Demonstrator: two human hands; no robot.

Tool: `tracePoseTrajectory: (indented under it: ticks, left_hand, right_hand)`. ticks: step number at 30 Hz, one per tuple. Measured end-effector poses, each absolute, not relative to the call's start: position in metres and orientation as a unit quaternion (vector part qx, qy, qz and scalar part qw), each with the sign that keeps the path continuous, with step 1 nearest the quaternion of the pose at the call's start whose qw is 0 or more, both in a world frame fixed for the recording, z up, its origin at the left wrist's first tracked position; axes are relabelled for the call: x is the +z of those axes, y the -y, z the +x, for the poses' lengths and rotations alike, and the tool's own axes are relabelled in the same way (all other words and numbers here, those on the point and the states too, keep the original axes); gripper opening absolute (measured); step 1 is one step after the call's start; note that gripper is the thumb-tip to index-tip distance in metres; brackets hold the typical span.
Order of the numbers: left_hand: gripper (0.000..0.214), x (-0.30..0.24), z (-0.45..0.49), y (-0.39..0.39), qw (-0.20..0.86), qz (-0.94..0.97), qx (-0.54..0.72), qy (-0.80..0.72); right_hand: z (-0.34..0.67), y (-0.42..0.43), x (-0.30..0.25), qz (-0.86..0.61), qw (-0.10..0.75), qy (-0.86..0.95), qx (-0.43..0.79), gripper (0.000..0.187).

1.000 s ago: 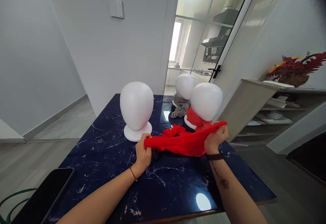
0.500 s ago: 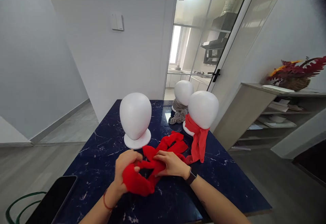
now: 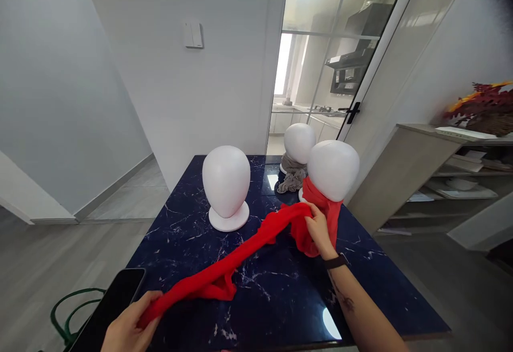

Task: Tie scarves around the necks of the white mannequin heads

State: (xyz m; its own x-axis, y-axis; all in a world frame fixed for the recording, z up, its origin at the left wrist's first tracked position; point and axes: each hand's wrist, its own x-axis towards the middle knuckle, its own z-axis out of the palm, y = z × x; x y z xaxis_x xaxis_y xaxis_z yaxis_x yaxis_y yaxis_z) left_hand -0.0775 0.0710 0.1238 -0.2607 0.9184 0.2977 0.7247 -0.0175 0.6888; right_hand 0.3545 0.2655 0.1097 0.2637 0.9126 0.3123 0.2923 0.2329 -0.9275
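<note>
A long red scarf (image 3: 240,258) is stretched across the dark blue marble table (image 3: 280,298). My left hand (image 3: 128,328) grips its near end at the table's front left corner. My right hand (image 3: 318,229) is closed on the scarf's far part, right beside a white foam head (image 3: 332,170) that wears a red scarf round its neck. A bare white foam head (image 3: 226,184) stands left of it. Behind, a third white head (image 3: 300,143) has a grey scarf (image 3: 292,176) at its base.
A black phone (image 3: 108,314) lies at the table's front left edge, with a green chair frame (image 3: 66,314) below it. A glass door with a black handle (image 3: 352,111) is behind the table. A low shelf unit (image 3: 441,176) with a basket of red foliage stands at the right.
My hands were together bunching the scarf at the table's middle; now they are far apart, left pulled back to the near corner, right up by the scarfed head, and the scarf is drawn out long.
</note>
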Motion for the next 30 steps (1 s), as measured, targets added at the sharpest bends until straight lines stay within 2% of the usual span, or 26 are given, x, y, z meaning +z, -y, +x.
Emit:
tracePoseTrajectory:
  ticks: [2,7,10,13,17,20,23,24,27,28,30]
  left_hand:
    - [0.021,0.121,-0.075,-0.077,0.146,0.600,0.379,-0.689]
    - [0.023,0.132,-0.046,-0.077,0.259,0.637,0.364,-0.628]
    - [0.027,0.141,-0.031,-0.073,0.340,0.631,0.372,-0.590]
    - [0.033,0.147,-0.023,-0.079,0.377,0.609,0.401,-0.571]
    - [0.037,0.150,-0.012,-0.104,0.412,0.592,0.432,-0.541]
    - [0.047,0.150,0.007,-0.120,0.431,0.542,0.518,-0.502]
    - [0.051,0.154,0.027,-0.127,0.434,0.550,0.535,-0.472]
    - [0.052,0.157,0.031,-0.127,0.437,0.555,0.527,-0.472]
    - [0.050,0.166,0.029,-0.131,0.436,0.542,0.520,-0.495]
    - [0.047,0.169,0.025,-0.133,0.434,0.535,0.523,-0.502]
    - [0.040,0.174,0.017,-0.137,0.453,0.540,0.511,-0.492]
  right_hand:
    - [0.357,-0.257,0.113,-0.578,0.556,0.542,0.252,0.048]
    - [0.353,-0.203,0.107,-0.611,0.458,0.603,0.230,0.051]
    - [0.350,-0.173,0.087,-0.656,0.449,0.567,0.215,0.049]
    - [0.348,-0.157,0.071,-0.691,0.433,0.545,0.196,0.049]
    - [0.323,-0.143,0.089,-0.626,0.422,0.633,0.172,0.058]
    - [0.278,-0.129,0.117,-0.509,0.402,0.710,0.275,0.060]
    - [0.232,-0.119,0.128,-0.423,0.392,0.709,0.405,0.066]
    - [0.222,-0.118,0.127,-0.409,0.391,0.700,0.436,0.060]
    - [0.211,-0.120,0.116,-0.383,0.388,0.646,0.534,0.020]
    - [0.214,-0.122,0.114,-0.372,0.403,0.609,0.572,0.017]
    - [0.222,-0.128,0.115,-0.348,0.478,0.501,0.632,0.027]
